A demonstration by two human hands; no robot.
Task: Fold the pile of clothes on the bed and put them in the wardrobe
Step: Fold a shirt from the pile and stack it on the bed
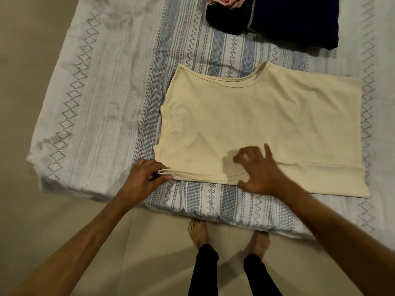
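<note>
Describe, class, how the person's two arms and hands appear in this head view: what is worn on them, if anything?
Both forearms are bare from the frame's edge to the wrist: no sleeves show. The left hand and right hand wear no gloves, and no watch, bracelet or ring can be seen. The right hand is slightly blurred. Lower down, the legs are in black trousers and the feet are bare.

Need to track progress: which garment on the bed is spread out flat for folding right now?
The cream top, lying flat at the near edge under both hands; the black garment, navy garment and pink garment sit at the far end.
</note>
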